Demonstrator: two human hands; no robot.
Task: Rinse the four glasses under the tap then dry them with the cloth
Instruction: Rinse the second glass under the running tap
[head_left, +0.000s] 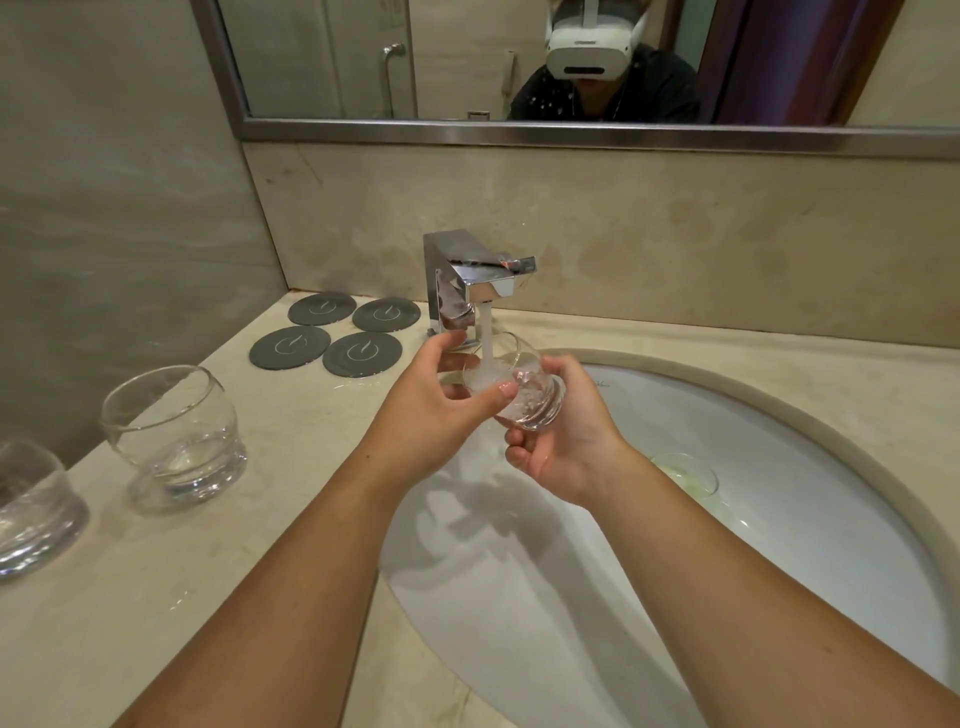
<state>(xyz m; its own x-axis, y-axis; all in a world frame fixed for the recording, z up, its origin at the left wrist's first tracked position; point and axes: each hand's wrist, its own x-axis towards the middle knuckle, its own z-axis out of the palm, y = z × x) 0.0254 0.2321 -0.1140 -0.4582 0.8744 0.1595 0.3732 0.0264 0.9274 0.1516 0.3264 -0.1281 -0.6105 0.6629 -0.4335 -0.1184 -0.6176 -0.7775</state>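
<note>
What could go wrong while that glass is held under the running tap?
1. The clear round glass tumbler is wet and tilted; the left hand pinches its rim and the right hand cups its base, so it might slip and crack on the white oval sink basin.
2. Water from the chrome square tap strikes inside it and may splash onto the beige stone counter.
3. The left forearm could knock the two spare clear tumblers beside it.

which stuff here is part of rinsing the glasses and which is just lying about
In the job: glass under the running tap, held by left hand and right hand; sink; upright glass on the counter; glass at the left edge.
Lying about: four dark coasters; mirror.
</note>
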